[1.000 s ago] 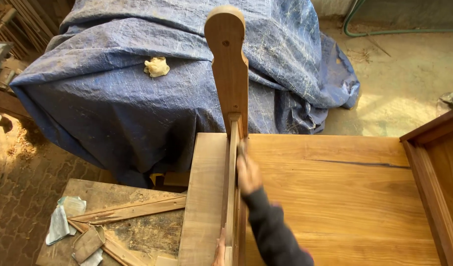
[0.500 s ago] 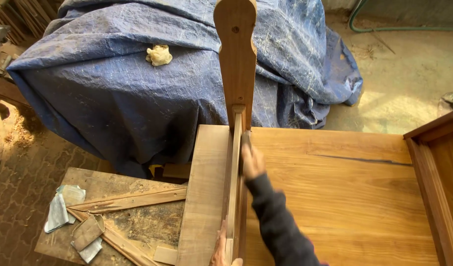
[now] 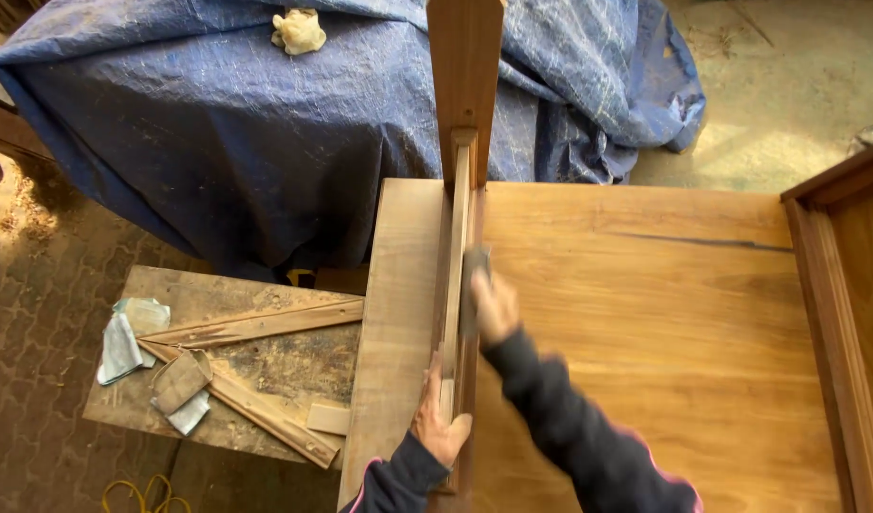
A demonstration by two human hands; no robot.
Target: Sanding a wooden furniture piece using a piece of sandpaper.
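A long shaped wooden piece (image 3: pixel 463 114) stands on edge along a big wooden tabletop (image 3: pixel 645 332). My left hand (image 3: pixel 438 423) grips its near end from the left side and steadies it. My right hand (image 3: pixel 492 304), blurred by motion, presses a small dark sanding piece (image 3: pixel 474 268) against the right face of the upright piece, about midway along it. Both my sleeves are dark. The lower edge of the upright piece is hidden behind my hands.
A blue tarp (image 3: pixel 265 123) covers a bulky pile beyond the tabletop, with a crumpled pale rag (image 3: pixel 299 30) on it. A low dusty board (image 3: pixel 218 370) at left holds wood strips and several sandpaper scraps (image 3: pixel 123 347). A wooden frame (image 3: pixel 840 313) stands at right.
My right hand has slid back toward me along the upright piece's right face. The camera has dipped a little, so the piece's rounded top now runs out of view.
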